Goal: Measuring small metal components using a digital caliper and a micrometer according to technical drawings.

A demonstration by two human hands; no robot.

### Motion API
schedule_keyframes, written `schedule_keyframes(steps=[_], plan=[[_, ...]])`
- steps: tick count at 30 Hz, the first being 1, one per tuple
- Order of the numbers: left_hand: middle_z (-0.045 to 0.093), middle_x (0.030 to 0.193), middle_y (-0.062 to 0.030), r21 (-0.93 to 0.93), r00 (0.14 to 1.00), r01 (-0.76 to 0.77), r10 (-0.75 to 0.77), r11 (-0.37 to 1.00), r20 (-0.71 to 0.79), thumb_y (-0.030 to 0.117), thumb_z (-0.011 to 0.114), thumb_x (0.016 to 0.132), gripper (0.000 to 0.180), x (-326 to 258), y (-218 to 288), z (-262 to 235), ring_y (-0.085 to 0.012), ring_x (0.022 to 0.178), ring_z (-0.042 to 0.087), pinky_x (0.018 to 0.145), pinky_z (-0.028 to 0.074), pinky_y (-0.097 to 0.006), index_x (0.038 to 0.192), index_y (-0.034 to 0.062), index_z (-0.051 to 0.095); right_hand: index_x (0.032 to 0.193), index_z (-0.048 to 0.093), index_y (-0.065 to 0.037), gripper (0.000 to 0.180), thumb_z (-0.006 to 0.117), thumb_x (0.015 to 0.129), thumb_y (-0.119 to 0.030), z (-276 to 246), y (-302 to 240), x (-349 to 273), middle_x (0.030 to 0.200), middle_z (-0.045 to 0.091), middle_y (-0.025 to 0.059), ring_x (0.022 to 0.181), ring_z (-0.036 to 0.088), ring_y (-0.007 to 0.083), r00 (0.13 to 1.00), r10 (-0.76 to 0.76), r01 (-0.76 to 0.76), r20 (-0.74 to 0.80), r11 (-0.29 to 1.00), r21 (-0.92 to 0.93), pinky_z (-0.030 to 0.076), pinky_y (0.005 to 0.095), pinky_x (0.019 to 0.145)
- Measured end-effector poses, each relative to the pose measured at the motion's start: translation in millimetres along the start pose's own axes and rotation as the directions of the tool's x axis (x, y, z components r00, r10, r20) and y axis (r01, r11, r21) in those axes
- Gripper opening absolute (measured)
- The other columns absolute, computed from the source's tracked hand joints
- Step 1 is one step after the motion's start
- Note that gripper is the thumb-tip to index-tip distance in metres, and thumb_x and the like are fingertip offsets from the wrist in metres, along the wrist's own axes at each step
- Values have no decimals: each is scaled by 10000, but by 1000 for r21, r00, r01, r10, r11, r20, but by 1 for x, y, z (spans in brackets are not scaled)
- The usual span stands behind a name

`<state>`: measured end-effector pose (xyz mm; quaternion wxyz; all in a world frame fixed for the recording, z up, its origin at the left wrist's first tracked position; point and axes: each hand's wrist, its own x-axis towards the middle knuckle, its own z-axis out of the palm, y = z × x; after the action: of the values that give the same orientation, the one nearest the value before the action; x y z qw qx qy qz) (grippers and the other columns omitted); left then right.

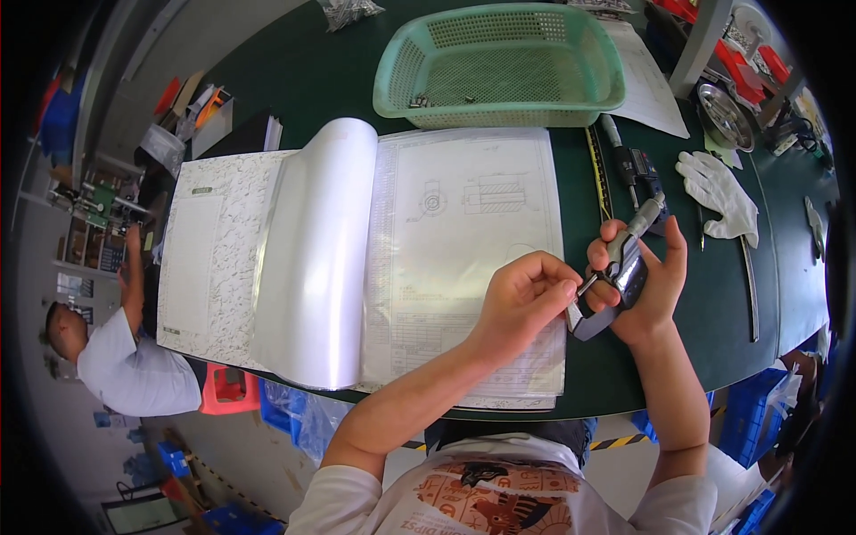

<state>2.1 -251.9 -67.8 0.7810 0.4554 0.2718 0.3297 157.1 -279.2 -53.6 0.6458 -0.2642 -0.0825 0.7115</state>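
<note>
My right hand is wrapped round a micrometer with a silver thimble and a dark frame, held tilted above the right edge of the open binder. With thumb and forefinger pinched together, my left hand is at the micrometer's measuring gap. What those fingertips hold, if anything, is too small and covered to make out. Under my left hand lies a binder page in a clear sleeve, with a part drawing on it. Its turned sleeves curl up at the left.
A green perforated basket with a few small metal parts stands behind the binder. To the right lie a second digital micrometer, a yellow ruler, a white glove and a metal bowl. Another person works at far left.
</note>
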Motion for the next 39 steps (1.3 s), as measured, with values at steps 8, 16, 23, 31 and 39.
schedule_keyframes(steps=[8, 16, 23, 31, 39], plan=[[547, 767, -52, 3, 1000, -6, 6, 1000, -2, 99, 529, 808, 124, -1, 1, 0, -93, 721, 531, 655, 419, -221, 867, -9, 517, 871, 446, -47, 571, 278, 789, -586, 1, 0, 0, 689, 521, 102, 357, 411, 170, 1000, -9, 9, -3, 999, -44, 356, 288, 348], [548, 772, -56, 4, 1000, -3, 3, 1000, -15, 94, 531, 802, 122, -2, 0, 0, -111, 729, 540, 679, 426, -235, 860, -12, 514, 869, 479, -30, 602, 262, 780, -586, -4, -3, -1, 716, 538, 141, 420, 460, 198, 995, 52, -53, 87, 998, 14, 415, 312, 434], [520, 747, -18, -22, 1000, -22, 21, 1000, -8, 70, 510, 822, 89, -2, 0, -2, -37, 677, 477, 586, 383, -174, 868, -5, 502, 876, 481, -30, 589, 276, 784, -574, -6, 1, 3, 730, 541, 144, 422, 464, 199, 993, 50, -52, 109, 999, 14, 418, 312, 437], [556, 767, -41, -52, 999, 37, -38, 998, -17, 117, 519, 811, 149, 3, 5, 0, -72, 700, 502, 634, 398, -203, 878, -13, 544, 876, 457, -29, 595, 275, 796, -590, 1, -8, 1, 699, 523, 135, 377, 431, 184, 999, 15, -14, 43, 1000, -9, 391, 302, 385], [553, 790, -97, -4, 996, -58, 58, 998, -68, 74, 499, 748, 150, -2, -3, -5, -164, 713, 537, 694, 423, -272, 840, -41, 529, 848, 508, -11, 676, 266, 747, -634, -8, -1, 4, 703, 551, 168, 422, 459, 214, 996, 88, -87, 30, 996, -24, 404, 296, 416]])
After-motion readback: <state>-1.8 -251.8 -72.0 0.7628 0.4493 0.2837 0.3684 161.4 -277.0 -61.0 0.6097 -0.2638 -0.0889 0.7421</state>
